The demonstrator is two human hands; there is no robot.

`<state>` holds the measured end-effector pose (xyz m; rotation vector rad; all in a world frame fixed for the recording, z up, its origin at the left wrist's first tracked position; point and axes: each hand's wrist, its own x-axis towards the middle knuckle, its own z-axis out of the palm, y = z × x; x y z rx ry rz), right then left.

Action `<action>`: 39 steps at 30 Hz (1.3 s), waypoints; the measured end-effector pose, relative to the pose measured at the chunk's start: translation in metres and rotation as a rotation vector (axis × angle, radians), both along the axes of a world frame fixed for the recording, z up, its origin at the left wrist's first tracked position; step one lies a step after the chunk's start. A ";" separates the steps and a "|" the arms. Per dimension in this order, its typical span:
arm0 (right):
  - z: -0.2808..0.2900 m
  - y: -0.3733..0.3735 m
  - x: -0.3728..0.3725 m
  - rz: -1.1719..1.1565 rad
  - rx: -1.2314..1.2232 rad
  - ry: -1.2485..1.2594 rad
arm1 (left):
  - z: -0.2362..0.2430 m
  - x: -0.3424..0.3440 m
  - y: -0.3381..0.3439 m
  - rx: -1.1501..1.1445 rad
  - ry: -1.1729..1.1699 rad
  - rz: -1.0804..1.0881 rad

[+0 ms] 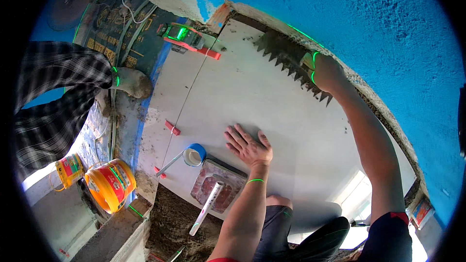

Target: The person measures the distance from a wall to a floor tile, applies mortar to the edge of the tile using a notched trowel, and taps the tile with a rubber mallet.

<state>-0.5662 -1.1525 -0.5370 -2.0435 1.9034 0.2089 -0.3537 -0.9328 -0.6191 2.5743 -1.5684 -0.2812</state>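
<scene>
My left hand [249,147] lies flat on a large pale floor tile [208,97], its fingers spread and holding nothing. My right hand [326,71] reaches far to the right, closed around the handle of a notched trowel [286,57]. The trowel's dark, mortar-smeared blade has large pointed teeth turned toward the tile. Its back side is close to the gap along the blue wall. Near my left forearm lie a square, dirty pad tool [218,184] with a pale tube-shaped handle [207,208] and a blue-and-white round-headed tool [194,155] with a thin shaft.
A laser level [182,37] casts green lines at the far tile edge. Red wedges [173,128] sit along the tile joint. Another person's foot [131,82] stands at left, above yellow buckets [110,186]. Dark mortar [177,223] lies nearby. The blue wall [388,34] curves around the right.
</scene>
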 end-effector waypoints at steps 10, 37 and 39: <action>0.009 0.023 -0.029 0.034 0.019 -0.007 | 0.000 0.001 0.002 0.033 0.010 0.013; 0.030 0.078 -0.086 -0.038 0.030 -0.009 | -0.004 0.008 0.004 0.041 -0.047 0.000; 0.025 0.065 -0.072 -0.036 -0.014 -0.042 | -0.004 0.003 0.003 0.052 -0.034 -0.012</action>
